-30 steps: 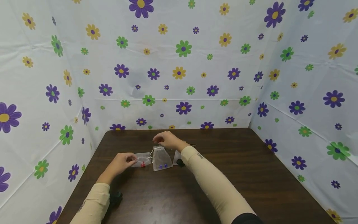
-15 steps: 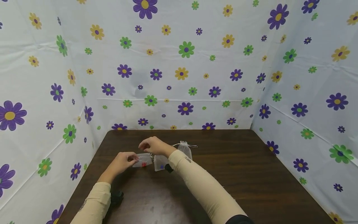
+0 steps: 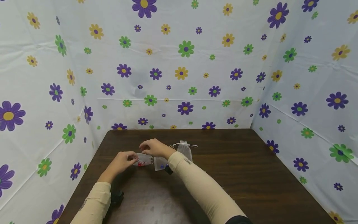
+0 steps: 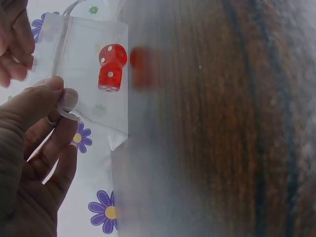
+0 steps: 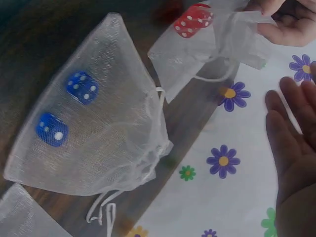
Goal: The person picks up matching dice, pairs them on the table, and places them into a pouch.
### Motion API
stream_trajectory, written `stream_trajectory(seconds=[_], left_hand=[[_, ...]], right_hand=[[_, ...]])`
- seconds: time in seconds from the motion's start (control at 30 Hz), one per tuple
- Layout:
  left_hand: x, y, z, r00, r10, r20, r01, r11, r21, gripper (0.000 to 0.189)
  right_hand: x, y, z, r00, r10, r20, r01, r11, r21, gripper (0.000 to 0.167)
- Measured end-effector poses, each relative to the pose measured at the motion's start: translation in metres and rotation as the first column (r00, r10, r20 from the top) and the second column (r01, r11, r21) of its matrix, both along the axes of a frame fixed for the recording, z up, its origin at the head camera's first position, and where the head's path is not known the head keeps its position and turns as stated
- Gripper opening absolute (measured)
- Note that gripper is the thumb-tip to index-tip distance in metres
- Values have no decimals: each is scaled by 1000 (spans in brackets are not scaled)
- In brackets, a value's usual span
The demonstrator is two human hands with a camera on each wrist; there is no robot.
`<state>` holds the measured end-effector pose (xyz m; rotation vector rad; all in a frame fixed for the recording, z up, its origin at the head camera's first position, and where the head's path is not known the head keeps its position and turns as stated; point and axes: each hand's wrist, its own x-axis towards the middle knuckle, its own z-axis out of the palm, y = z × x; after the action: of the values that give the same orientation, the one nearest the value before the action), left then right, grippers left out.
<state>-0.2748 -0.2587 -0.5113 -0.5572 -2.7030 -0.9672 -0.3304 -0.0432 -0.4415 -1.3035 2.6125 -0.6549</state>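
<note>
My left hand (image 3: pixel 121 161) pinches the drawstring edge of a white mesh drawstring bag (image 4: pixel 81 39) between thumb and fingers. Two red dice (image 4: pixel 110 79) lie at the bag's bottom, and the bag hangs on its side just off the table. My right hand (image 3: pixel 153 148) hovers at the far side of this bag, close to its mouth; in the right wrist view its fingers (image 5: pixel 284 106) are extended and hold nothing visible. Beneath the right wrist lies a second mesh bag (image 5: pixel 118 128) with two blue dice (image 5: pixel 66 108) in it.
A third mesh bag (image 3: pixel 184 150) with its white string spread out lies right of the blue-dice bag, partly hidden by the right forearm. The dark wooden table (image 3: pixel 237 174) meets flower-print sheeting (image 3: pixel 167 118) behind and at both sides.
My right hand has moved left from above the blue-dice bag to the red-dice bag, then slightly lower. The left hand keeps its pinch; the red-dice bag has tilted a little.
</note>
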Motion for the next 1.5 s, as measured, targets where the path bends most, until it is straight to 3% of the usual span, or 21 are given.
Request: stream_trajectory(seconds=[0.2, 0.37, 0.53, 0.77, 1.07, 1.2, 1.33, 1.5], left_hand=[[4, 0, 4, 1000, 14, 5, -14, 1000, 11, 11], [4, -1, 5, 1000, 25, -9, -25, 999, 27, 12], [4, -5, 10, 997, 30, -67, -28, 999, 42, 12], [6, -10, 31, 989, 50, -140, -40, 997, 71, 11], [10, -11, 54, 986, 84, -142, -77, 996, 52, 8], [9, -13, 54, 989, 108, -102, -105, 994, 36, 11], [7, -15, 49, 989, 138, -55, -136, 990, 30, 18], [4, -21, 46, 986, 146, -83, -144, 989, 35, 20]], right_hand=[[3, 0, -18, 999, -35, 28, 31, 991, 133, 60], [4, -2, -30, 997, -46, -54, 54, 984, 172, 44], [2, 0, -24, 997, -48, -55, 52, 996, 72, 29], [-2, 3, -7, 997, -79, -14, 78, 996, -35, 25], [-4, 6, 8, 997, -71, 17, 72, 986, -148, 22], [-6, 6, 7, 996, -88, 26, 91, 983, -158, 21], [-7, 6, 1, 987, -114, 113, 132, 977, -169, 22], [-7, 4, -2, 969, -171, 176, 207, 956, -206, 21]])
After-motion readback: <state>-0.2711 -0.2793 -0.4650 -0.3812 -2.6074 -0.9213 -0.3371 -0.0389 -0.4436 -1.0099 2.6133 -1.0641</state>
